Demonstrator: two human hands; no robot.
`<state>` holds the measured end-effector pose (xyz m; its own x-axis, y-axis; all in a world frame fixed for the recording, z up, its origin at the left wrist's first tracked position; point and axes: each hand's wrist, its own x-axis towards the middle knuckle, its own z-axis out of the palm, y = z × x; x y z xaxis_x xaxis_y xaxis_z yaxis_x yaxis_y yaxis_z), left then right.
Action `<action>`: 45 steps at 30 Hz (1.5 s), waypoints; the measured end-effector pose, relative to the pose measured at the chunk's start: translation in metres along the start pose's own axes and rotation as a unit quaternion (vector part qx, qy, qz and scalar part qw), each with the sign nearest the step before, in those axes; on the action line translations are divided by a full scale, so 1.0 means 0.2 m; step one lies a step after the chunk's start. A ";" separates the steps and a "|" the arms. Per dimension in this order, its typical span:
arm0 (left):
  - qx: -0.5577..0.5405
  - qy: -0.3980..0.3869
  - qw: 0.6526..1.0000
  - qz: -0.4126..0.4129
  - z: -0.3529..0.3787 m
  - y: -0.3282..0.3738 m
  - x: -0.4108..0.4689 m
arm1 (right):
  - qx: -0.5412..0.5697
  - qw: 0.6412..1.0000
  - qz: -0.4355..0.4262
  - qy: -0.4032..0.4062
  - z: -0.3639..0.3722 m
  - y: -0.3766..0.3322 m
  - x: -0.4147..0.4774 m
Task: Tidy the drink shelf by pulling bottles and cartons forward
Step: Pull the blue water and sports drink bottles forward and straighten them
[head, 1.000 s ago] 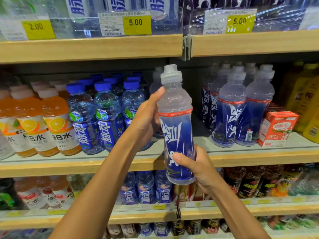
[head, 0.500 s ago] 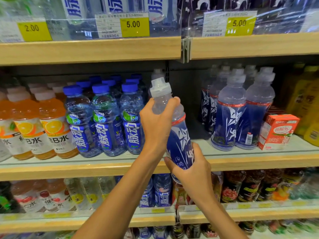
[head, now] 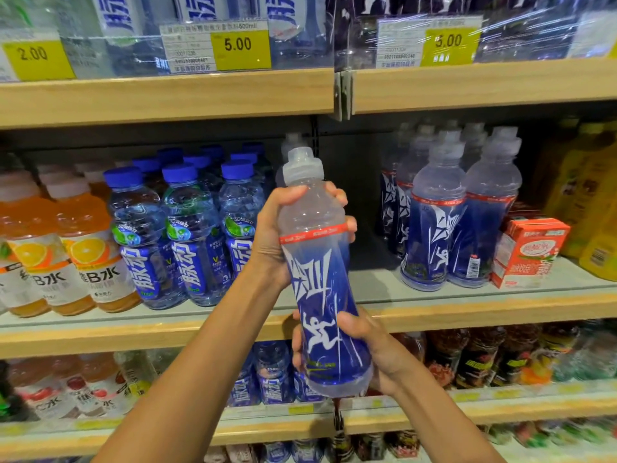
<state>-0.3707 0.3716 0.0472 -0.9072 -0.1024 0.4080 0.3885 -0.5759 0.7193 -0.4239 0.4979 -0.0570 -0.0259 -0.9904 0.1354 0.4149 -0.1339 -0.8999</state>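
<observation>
Far left: orange drink bottles (head: 83,259) stand at the shelf front, labels out. Beside them are the blue-capped bottles (head: 197,235), 3 across the front with more ranked behind.

Centre: the left hand (head: 277,235) wraps the shoulder of the sports bottle (head: 320,295) just under its grey cap, fingers curled round the far side. The bottle is off the shelf, held in the air in front of the middle shelf (head: 467,312), cap leaning slightly left, running-figure label toward the camera. The right hand (head: 367,349) grips its lower body, thumb across the front.

Behind the bottle I note a bare stretch of shelf between the blue-capped bottles and the matching bottles (head: 460,222). Those show 2 at the front and several behind. A red carton (head: 527,252) sits just beside them, turned askew. Yellow bottles (head: 594,195) are at the far right, blurred.

My read: the step in hand is setting this bottle down at the front of that bare stretch. To do it well I would:
- straighten it upright before lowering;
- keep the figure label facing out;
- land the base level with the 2 front matching bottles, close beside them;
- let the right hand go first and steady with the left at the shoulder;
- mind the blue-capped neighbour on the left side.

The carton wants squaring afterwards.
</observation>
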 end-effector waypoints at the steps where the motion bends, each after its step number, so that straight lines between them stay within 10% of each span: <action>1: 0.007 0.004 1.000 -0.001 -0.01 0.00 0.00 | -0.008 1.000 -0.007 0.024 0.00 0.00 0.00; 5: 0.188 0.119 0.975 0.004 -0.03 0.01 0.00 | -0.120 0.975 -0.022 0.188 0.00 -0.01 -0.03; 13: 0.508 0.276 0.803 0.149 0.02 -0.05 0.00 | -0.280 0.885 -0.174 0.329 0.00 -0.01 -0.01; 22: 0.422 0.347 0.808 0.220 0.15 -0.14 0.08 | -0.428 0.772 -0.220 0.415 0.04 0.00 0.01; 27: 0.413 0.307 0.819 0.252 0.17 -0.12 0.08 | -0.353 0.846 -0.216 0.336 0.01 -0.04 -0.03; 33: 0.246 0.250 0.927 0.133 0.13 -0.09 0.08 | -0.198 0.964 -0.055 0.168 -0.09 -0.14 -0.11; 39: 0.138 0.062 0.988 0.027 0.07 -0.05 0.07 | -0.125 0.991 -0.013 0.040 -0.08 -0.15 -0.08; 45: 0.089 0.024 0.996 -0.006 0.03 -0.05 0.02 | -0.182 0.978 -0.055 0.085 0.00 -0.13 0.00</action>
<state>-0.3764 0.3816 0.0446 -0.9168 -0.1372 0.3751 0.3966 -0.4245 0.8140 -0.4346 0.5017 -0.0341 -0.2166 -0.9561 0.1973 0.0513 -0.2129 -0.9757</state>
